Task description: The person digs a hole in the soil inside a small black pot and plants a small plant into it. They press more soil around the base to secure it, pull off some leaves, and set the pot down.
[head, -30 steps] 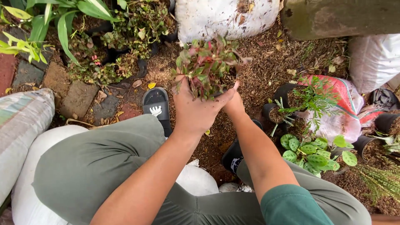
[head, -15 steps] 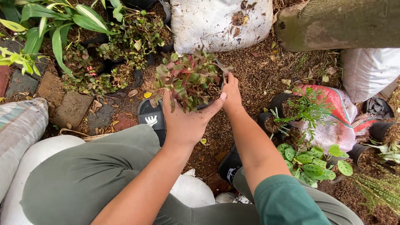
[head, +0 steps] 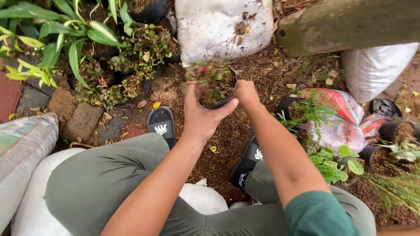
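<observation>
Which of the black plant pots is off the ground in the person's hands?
The small black pot of reddish-green leaves, gripped by the left hand and right hand. The other pots sit on the soil at upper left and far right.

Large white woven plastic sack (head: pixel 225 26), soil-stained, at twelve o'clock. Long-leaved green plants in black pots (head: pixel 65 35) at ten o'clock. Red-and-white crumpled bag (head: pixel 345 118) at three o'clock, beside round-leaved green seedlings (head: pixel 337 159).

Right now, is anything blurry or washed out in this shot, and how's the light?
Head view: soft, even daylight, no hard shadows or glare. The small potted plant between the left hand and right hand is smeared by motion blur. The leafy plants, white sack and sandals stay sharp. Frame edges bend slightly from the wide lens.
</observation>
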